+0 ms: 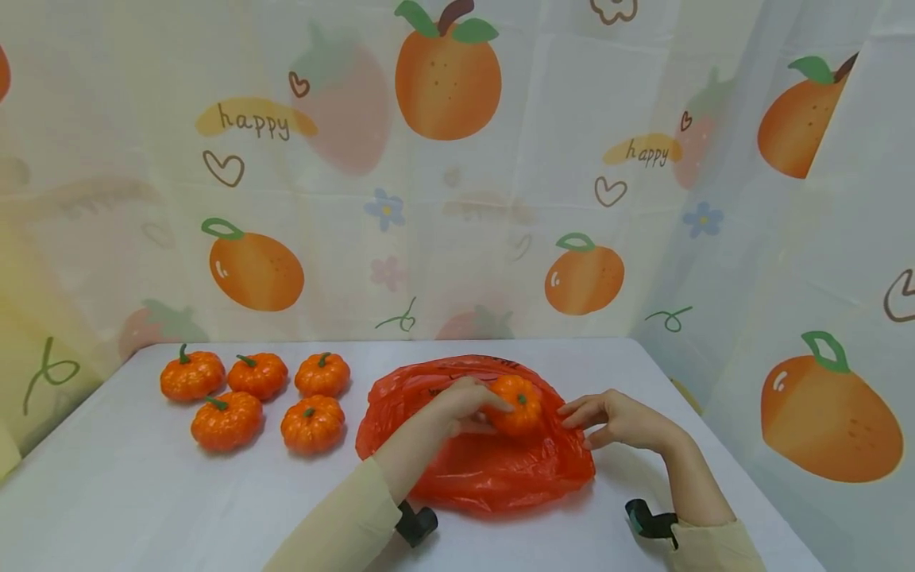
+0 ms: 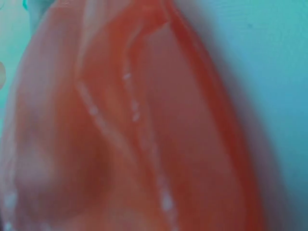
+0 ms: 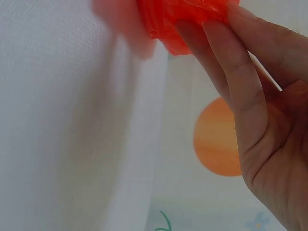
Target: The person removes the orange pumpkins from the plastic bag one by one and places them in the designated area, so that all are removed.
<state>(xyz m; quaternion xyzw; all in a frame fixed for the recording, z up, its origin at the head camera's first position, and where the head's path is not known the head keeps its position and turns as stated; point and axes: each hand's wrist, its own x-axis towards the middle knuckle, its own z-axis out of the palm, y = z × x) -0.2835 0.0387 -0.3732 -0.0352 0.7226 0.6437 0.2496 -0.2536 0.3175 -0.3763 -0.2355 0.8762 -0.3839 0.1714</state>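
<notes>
My left hand (image 1: 465,403) holds a small orange pumpkin (image 1: 520,407) by its side, over the mouth of a red plastic bag (image 1: 493,477). The bag lies spread on the table, its rim standing up at the back. In the left wrist view the red film of the bag (image 2: 192,134) fills most of the picture, blurred, and hides the fingers. My right hand (image 1: 620,419) pinches the bag's right edge between thumb and fingers. The right wrist view shows those fingertips on the crumpled bag (image 3: 192,14).
Several small pumpkins with green stems, one of them a pumpkin (image 1: 313,426) nearest the bag, sit at the left of the white table (image 1: 143,508). A fruit-print curtain (image 1: 457,206) hangs behind the table. Black wrist devices are worn on both arms.
</notes>
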